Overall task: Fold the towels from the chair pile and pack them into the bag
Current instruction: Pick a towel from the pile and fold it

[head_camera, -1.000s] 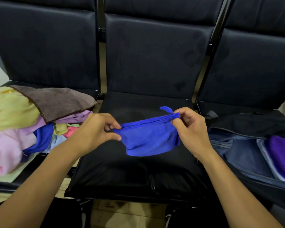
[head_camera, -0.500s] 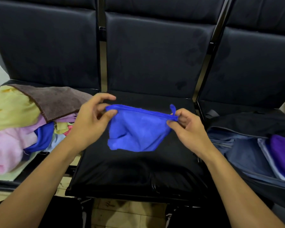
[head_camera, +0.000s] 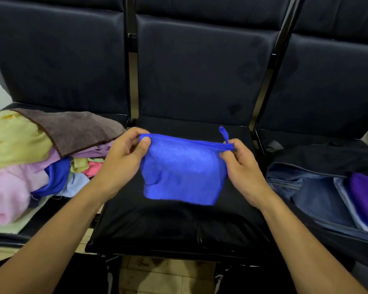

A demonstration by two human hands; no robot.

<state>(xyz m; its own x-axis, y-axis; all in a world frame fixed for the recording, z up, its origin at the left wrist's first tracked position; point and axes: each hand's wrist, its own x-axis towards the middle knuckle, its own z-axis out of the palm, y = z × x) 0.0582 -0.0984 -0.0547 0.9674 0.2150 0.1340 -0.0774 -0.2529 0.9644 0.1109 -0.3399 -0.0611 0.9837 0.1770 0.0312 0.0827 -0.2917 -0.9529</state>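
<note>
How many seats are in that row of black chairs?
3: the left seat under the towel pile, the middle seat, the right seat holding the bag. More may lie out of view.

The blue towel (head_camera: pixel 182 172) has been drawn out wider between the two hands and now hangs flatter, its top edge pulled nearly straight above the middle seat (head_camera: pixel 179 225). The left hand (head_camera: pixel 123 162) has been shifted outward toward the seat's left edge, and the right hand (head_camera: pixel 242 166) toward its right edge. The towel's loop (head_camera: pixel 224 133) is now stood up by the right fingers.
</note>
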